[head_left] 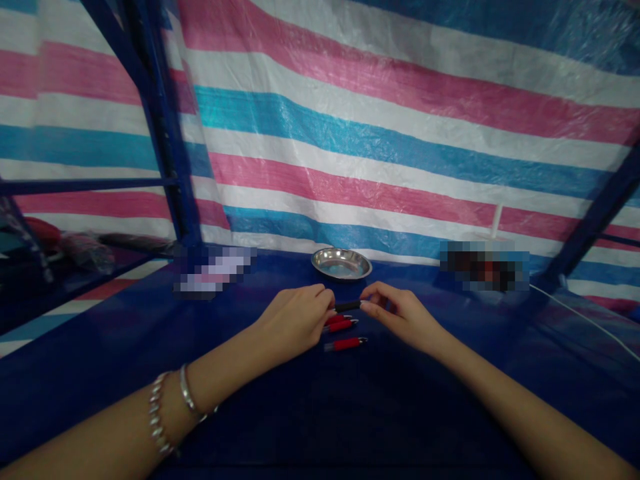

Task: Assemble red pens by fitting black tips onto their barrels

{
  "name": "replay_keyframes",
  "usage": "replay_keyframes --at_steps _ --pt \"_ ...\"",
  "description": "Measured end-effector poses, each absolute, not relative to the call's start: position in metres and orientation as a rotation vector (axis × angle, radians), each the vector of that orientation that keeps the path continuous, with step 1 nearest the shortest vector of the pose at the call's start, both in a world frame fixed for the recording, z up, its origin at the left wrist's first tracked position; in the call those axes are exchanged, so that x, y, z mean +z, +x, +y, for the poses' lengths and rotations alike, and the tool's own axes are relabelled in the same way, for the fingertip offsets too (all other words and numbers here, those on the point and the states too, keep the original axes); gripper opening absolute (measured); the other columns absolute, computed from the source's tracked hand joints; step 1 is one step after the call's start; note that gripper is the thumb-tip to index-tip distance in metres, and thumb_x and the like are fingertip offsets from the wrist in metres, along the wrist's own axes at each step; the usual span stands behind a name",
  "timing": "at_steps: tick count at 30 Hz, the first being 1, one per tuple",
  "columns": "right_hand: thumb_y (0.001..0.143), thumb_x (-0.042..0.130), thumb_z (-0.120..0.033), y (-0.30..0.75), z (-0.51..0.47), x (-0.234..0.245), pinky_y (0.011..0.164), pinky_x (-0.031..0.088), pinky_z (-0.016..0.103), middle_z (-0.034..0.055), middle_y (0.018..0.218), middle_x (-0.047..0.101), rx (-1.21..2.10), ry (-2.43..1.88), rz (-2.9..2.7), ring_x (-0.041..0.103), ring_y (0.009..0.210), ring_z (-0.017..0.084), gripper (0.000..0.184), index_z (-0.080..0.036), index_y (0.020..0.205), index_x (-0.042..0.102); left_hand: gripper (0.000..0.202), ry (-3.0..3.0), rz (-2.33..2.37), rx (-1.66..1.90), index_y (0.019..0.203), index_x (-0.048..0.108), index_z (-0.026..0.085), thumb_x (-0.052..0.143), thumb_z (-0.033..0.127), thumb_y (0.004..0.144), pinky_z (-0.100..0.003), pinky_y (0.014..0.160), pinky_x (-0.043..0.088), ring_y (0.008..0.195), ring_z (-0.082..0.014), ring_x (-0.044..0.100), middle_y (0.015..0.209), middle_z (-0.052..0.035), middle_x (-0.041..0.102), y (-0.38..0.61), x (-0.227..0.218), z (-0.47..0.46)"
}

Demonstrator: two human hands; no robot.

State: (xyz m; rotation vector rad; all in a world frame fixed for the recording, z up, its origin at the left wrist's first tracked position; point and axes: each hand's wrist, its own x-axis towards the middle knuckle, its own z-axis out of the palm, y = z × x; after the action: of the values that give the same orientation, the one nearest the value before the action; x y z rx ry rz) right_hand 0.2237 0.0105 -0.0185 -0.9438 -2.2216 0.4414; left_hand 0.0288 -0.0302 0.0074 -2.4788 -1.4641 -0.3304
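Observation:
Between my two hands a dark, slim pen (348,307) lies level just over the blue table. My left hand (300,317) is closed on its left end, the fingertips curled out of sight. My right hand (400,312) pinches the other end between thumb and fingers. Right below, beside my left fingers, are red pens (343,325) lying close together and partly covered by that hand. Nearer to me, a separate red pen (347,344) with a clear end lies on the table. A shallow oval metal dish (342,264) stands behind my hands.
The blue table (410,413) runs back to a striped plastic sheet (350,133). Blurred-out items lie at the back left (215,272) and back right (485,267). A white cable (585,317) crosses the right side. Blue metal posts (170,147) frame the space.

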Motion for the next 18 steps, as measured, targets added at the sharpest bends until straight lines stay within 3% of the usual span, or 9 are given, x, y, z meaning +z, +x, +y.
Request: replay_keyframes --at_steps 2,4,8,14,18 --pt "0.079 0.047 -0.031 0.2234 0.0096 -0.0179 0.050 0.031 0.017 -0.0008 0.067 0.054 0.426 -0.910 -2.227 0.044 0.055 0.007 0.020 -0.015 0.090 0.053 0.017 -2.478 -1.468 -0.334 0.086 0.050 0.018 0.034 0.022 0.082 -0.024 0.063 0.040 0.078 -0.0141 0.054 0.084 -0.0021 0.055 0.0286 0.0073 -0.0300" --pt "0.080 0.045 -0.027 0.2230 0.0094 -0.0173 0.052 0.032 0.017 -0.0006 0.067 0.054 0.369 -0.873 -2.255 0.045 0.057 0.007 0.016 -0.015 0.082 0.054 0.017 -2.485 -1.466 -0.331 0.086 0.050 0.018 0.034 0.022 0.082 -0.024 0.063 0.040 0.078 -0.0141 0.054 0.084 -0.0022 0.055 0.0287 0.0076 -0.0303" --pt "0.084 0.039 -0.029 0.2228 0.0096 -0.0168 0.056 0.032 0.019 0.0004 0.065 0.052 0.308 -0.854 -2.297 0.046 0.061 0.008 0.027 -0.013 0.068 0.053 0.017 -2.494 -1.464 -0.314 0.086 0.050 0.018 0.034 0.022 0.083 -0.024 0.063 0.040 0.078 -0.0139 0.054 0.085 -0.0020 0.055 0.0292 0.0086 -0.0311" --pt "0.080 0.047 -0.030 0.2226 0.0088 -0.0168 0.051 0.033 0.017 -0.0009 0.069 0.054 0.389 -0.881 -2.238 0.046 0.056 0.006 0.019 -0.015 0.091 0.052 0.017 -2.487 -1.479 -0.303 0.087 0.050 0.018 0.034 0.023 0.083 -0.024 0.065 0.041 0.079 -0.0136 0.054 0.085 -0.0024 0.055 0.0290 0.0085 -0.0307" --pt "0.082 0.042 -0.027 0.2226 0.0102 -0.0170 0.056 0.032 0.018 0.0002 0.066 0.053 0.281 -0.842 -2.279 0.045 0.060 0.007 0.021 -0.014 0.071 0.054 0.017 -2.482 -1.468 -0.290 0.087 0.050 0.018 0.034 0.022 0.083 -0.023 0.063 0.040 0.078 -0.0131 0.054 0.085 -0.0020 0.055 0.0296 0.0092 -0.0315"
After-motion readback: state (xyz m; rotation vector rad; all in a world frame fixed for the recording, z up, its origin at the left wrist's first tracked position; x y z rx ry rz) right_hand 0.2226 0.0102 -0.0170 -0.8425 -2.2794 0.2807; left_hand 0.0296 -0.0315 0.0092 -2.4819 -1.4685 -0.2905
